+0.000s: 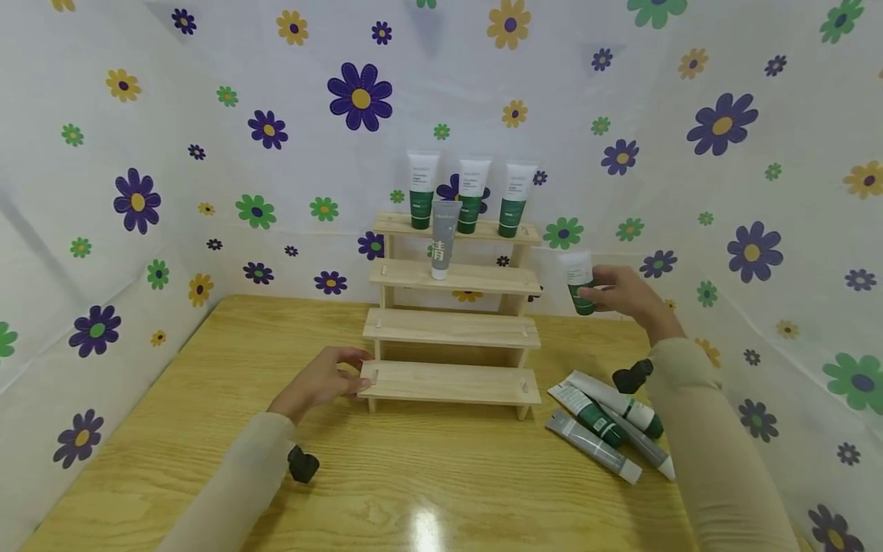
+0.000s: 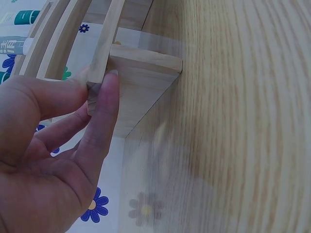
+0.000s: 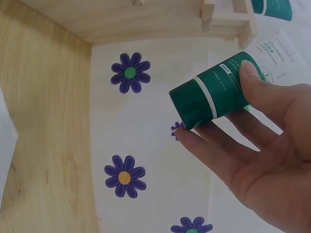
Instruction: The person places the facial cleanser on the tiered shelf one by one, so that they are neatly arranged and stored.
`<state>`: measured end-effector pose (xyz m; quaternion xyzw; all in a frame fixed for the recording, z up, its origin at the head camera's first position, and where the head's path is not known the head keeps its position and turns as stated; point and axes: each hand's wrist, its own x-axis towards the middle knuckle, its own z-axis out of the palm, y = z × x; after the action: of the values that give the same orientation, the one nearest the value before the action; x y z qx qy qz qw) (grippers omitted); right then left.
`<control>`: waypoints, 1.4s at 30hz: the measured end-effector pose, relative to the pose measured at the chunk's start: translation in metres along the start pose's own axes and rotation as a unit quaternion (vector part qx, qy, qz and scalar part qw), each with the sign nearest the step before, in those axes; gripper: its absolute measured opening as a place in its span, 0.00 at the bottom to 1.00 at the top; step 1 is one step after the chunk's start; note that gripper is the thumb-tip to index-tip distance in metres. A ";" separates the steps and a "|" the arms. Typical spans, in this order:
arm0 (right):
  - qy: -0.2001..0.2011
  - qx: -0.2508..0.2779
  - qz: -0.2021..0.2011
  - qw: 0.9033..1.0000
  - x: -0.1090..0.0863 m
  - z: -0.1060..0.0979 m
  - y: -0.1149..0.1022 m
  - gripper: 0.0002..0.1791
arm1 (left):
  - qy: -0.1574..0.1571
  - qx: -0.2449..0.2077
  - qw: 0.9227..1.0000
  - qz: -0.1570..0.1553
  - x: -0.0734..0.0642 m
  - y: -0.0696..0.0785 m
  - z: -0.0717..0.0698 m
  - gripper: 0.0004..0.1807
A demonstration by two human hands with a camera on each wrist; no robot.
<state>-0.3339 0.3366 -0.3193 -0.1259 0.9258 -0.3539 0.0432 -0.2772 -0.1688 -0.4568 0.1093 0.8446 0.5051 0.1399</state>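
Observation:
A four-step wooden display rack (image 1: 450, 330) stands on the table. My left hand (image 1: 324, 379) pinches the left end of its lowest board, thumb on one face and fingers on the other in the left wrist view. To the right of the rack, my right hand (image 1: 624, 295) holds a white-and-green squeeze tube (image 3: 221, 90) in the air, its green cap pointing down. Three matching tubes, one of them the middle tube (image 1: 472, 195), stand cap-down on the top board. One grey tube (image 1: 444, 239) stands on the second board from the top, left of its middle.
Several tubes lie in a loose pile at the right of the table (image 1: 441, 491), below my right forearm; a grey tube (image 1: 592, 445) is at its front and a white-and-green tube (image 1: 593, 414) behind that. Flower-printed cloth (image 1: 290, 176) walls the back and both sides.

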 end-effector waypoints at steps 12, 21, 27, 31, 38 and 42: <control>0.020 0.026 0.006 0.999 0.011 0.003 -0.029 0.30 | 0.003 0.003 1.000 -0.019 0.001 0.002 -0.001 0.27; 0.028 0.083 0.005 0.996 0.019 0.014 -0.049 0.32 | 0.002 -0.007 1.000 -0.010 0.003 0.001 -0.001 0.27; 0.034 0.120 -0.001 0.992 0.023 0.021 -0.059 0.34 | -0.004 -0.007 1.000 -0.001 0.002 0.004 -0.001 0.28; 0.040 0.132 0.006 0.990 0.029 0.026 -0.064 0.34 | -0.005 -0.009 1.000 -0.003 0.000 0.004 -0.001 0.28; 0.055 0.146 0.006 0.988 0.036 0.037 -0.075 0.31 | -0.004 -0.010 1.000 -0.007 0.000 0.002 -0.001 0.29; 0.060 0.156 0.006 0.986 0.039 0.044 -0.081 0.30 | -0.003 -0.005 1.000 -0.010 0.000 0.003 0.000 0.28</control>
<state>-0.3477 0.2398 -0.2982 -0.0906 0.8609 -0.5005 0.0090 -0.2775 -0.1678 -0.4543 0.1013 0.8425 0.5079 0.1482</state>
